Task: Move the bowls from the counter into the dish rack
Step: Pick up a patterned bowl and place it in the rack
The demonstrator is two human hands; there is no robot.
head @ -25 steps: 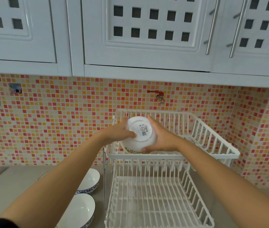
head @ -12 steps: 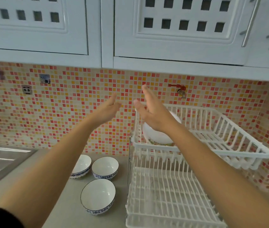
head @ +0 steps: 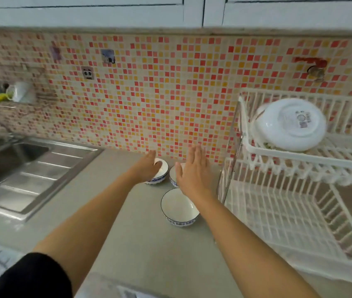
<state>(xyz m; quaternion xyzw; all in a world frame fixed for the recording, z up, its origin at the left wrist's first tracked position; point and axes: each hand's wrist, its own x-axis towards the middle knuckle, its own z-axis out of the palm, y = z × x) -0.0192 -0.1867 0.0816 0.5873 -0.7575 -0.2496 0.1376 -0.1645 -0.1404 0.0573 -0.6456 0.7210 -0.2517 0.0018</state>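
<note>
On matte counter (head: pixel 127 244): left hand (head: pixel 147 168) cups round glazed bowl (head: pixel 160 174); right hand (head: pixel 192 171) spread.

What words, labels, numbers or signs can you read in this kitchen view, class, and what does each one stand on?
No text here can be read.
White bowl in the dish rack: printed mark and small code sticker on its underside, too blurred to read.
Wall socket on the tiles: no lettering visible.
Three bowls on the counter: blue pattern only, no words.

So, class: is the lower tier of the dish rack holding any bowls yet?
No: the lower tier shows only bare white wires, while the one racked bowl sits in the upper tier.
</note>
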